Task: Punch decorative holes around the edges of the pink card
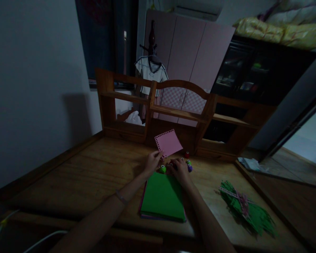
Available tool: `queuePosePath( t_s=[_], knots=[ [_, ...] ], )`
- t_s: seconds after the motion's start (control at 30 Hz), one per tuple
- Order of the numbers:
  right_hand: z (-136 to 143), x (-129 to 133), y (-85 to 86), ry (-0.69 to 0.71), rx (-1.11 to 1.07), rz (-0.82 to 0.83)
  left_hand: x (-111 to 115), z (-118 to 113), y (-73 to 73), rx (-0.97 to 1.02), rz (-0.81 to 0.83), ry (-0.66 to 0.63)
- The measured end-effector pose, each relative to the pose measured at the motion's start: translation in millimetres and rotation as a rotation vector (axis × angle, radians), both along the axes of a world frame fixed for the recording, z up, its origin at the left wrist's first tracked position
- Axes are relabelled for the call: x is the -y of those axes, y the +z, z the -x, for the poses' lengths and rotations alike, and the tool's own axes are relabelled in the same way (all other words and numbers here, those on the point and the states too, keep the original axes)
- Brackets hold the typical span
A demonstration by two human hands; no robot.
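Observation:
A pink sheet of paper [169, 143] with a row of punched holes along its edge is pinched at its lower corner by my left hand [153, 162], tilted up above the desk. My right hand [179, 168] is closed, its fingers curled down among small round figures with eyes; what is under the fingertips is too dark to make out. Beside the hands are a green figure [162, 169], a purple figure [190, 168] and, farther back, a red figure [186, 154]. Just in front of them lies a stack of coloured paper [163, 196], green on top.
Green paper strips [250, 211] with pink pieces lie in a bundle at the right of the wooden desk [94, 175]. A wooden shelf unit [179, 111] rises along the desk's back edge. White cables [44, 240] hang at the near left. The room is dim.

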State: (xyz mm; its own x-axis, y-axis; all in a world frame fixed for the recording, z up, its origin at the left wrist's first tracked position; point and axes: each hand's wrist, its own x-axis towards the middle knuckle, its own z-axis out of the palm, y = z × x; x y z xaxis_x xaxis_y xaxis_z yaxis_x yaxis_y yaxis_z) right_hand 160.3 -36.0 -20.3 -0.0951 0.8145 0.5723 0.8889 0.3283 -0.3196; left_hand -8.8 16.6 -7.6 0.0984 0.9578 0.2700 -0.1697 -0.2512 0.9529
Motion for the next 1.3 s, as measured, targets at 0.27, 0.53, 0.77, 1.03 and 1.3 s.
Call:
queuePosePath(
  t_s=[0.27, 0.53, 0.77, 1.03, 1.3],
  knots=[
    [18.2, 17.8, 22.0, 0.115, 0.033, -0.074, 1.1, 0.5, 3.4, 0.072, -0.016, -0.035],
    [24.7, 12.9, 13.6, 0.181, 0.098, 0.006, 2.7, -1.4, 5.7, 0.127, 0.072, -0.094],
    [26.4, 10.1, 11.4, 0.205, 0.048, -0.013, -2.3, -3.0, 2.1, 0.154, 0.037, -0.128],
    [17.5, 11.3, 19.1, 0.073, -0.164, -0.072, -4.9, 0.3, 1.6, 0.149, 0.063, -0.062],
    [15.2, 13.6, 25.1, 0.12, -0.878, 0.026, -2.4, -0.6, 0.2, 0.077, 0.161, -0.072]
  ],
)
